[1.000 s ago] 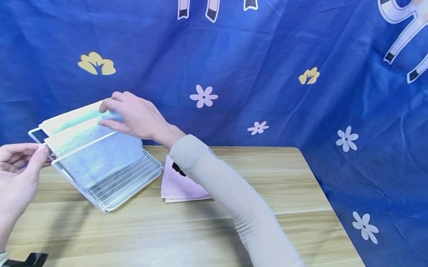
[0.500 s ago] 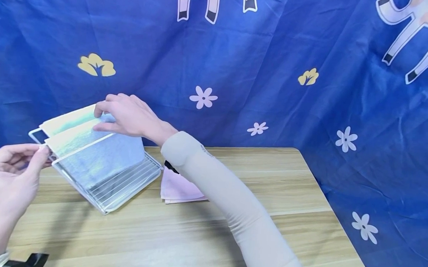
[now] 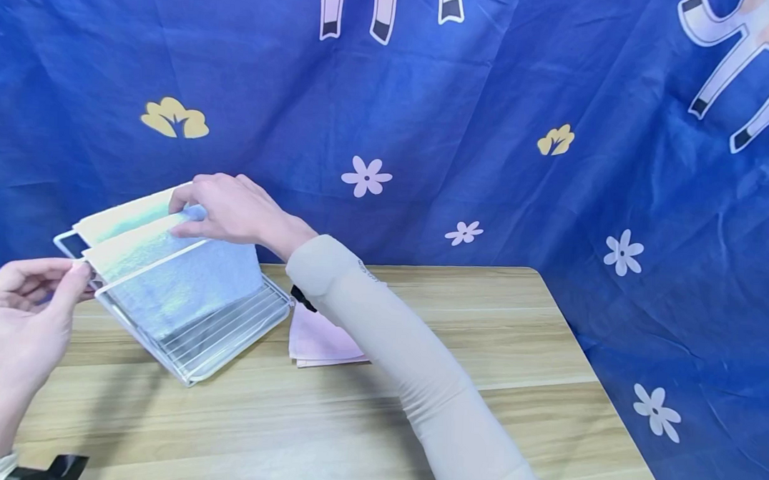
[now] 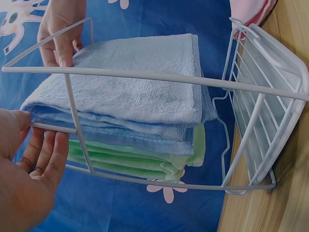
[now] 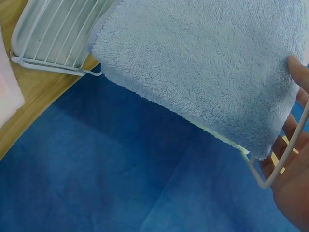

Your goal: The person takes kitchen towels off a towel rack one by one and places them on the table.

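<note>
Currently gripping a white wire rack [image 3: 222, 333] with curled left hand [image 3: 27, 317].
Pinching a folded blue towel [image 3: 192, 289] with the right hand [image 3: 240, 209].

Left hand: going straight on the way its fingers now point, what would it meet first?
Probably the folded blue towel: its edge lies just ahead of the left hand, which grips the white wire rack. Whether hand and towel touch is hard to tell.

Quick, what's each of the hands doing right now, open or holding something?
Left hand: closed, gripping the white wire rack.
Right hand: closed, pinching the folded blue towel by its edge.
</note>
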### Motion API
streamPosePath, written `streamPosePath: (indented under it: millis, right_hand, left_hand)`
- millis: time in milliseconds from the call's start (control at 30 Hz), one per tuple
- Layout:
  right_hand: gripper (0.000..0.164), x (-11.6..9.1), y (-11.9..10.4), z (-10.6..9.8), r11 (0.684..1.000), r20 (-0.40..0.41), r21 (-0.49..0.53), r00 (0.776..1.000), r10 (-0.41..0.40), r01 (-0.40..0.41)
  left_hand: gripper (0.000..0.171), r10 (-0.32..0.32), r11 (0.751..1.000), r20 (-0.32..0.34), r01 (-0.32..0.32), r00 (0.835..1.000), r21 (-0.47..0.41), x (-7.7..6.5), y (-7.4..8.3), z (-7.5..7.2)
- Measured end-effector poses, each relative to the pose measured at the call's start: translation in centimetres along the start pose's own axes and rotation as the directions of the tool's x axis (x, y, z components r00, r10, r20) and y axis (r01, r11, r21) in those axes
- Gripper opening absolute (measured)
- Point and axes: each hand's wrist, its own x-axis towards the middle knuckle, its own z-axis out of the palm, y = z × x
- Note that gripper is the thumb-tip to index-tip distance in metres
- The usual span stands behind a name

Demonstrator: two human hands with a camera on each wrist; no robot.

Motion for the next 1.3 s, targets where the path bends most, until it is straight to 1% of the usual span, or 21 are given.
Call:
streamPosePath:
  millis: [167,300,533,600,700,833,933,1067,1300]
  right_hand:
    - [0.036,-0.2,-0.1,0.3,1.000,-0.023,-0.006,1.000,-0.016,0.016]
    - [0.033,-0.3,0.0,0.4,1.000,-0.051,-0.021,0.998,-0.022,0.021]
    - [0.032,-0.5,0.0,0.7,0.997,-0.092,-0.056,0.994,-0.055,0.050]
    - [0.032,-0.6,0.0,0.7,0.996,-0.105,-0.067,0.992,-0.066,0.060]
    - [0.032,-0.8,0.0,0.9,0.994,-0.124,-0.087,0.989,-0.080,0.069]
    - [0.032,-0.9,0.1,1.0,0.991,-0.155,-0.098,0.983,-0.102,0.087]
    - [0.032,-1.0,0.3,1.2,0.992,-0.177,-0.081,0.978,-0.109,0.095]
    - [0.033,-1.3,0.6,1.3,0.995,-0.203,-0.047,0.974,-0.097,0.089]
    - [0.031,-1.6,0.9,1.4,0.993,-0.261,-0.050,0.959,-0.115,0.106]
  left_hand:
    - [0.017,-0.011,0.999,-0.006,0.011,1.000,-0.034,-0.1,0.2,-0.1]
    - [0.017,-0.009,1.000,-0.001,0.009,1.000,0.021,-0.2,0.2,-0.1]
    - [0.017,-0.006,0.999,-0.002,0.006,1.000,0.035,-0.4,0.8,-0.1]
    - [0.017,0.000,0.999,-0.002,0.000,1.000,0.054,-0.5,0.9,-0.1]
    - [0.017,0.007,0.997,0.000,-0.007,1.000,0.076,-0.6,0.9,-0.2]
    - [0.018,0.007,0.996,0.001,-0.007,1.000,0.084,-0.5,0.8,-0.2]
    - [0.020,0.002,0.997,0.003,-0.003,1.000,0.083,-0.5,0.9,-0.2]
    - [0.021,0.003,0.996,0.006,-0.004,1.000,0.087,-0.5,1.1,-0.2]
    - [0.016,0.007,0.997,0.007,-0.008,1.000,0.077,-0.3,0.8,-0.3]
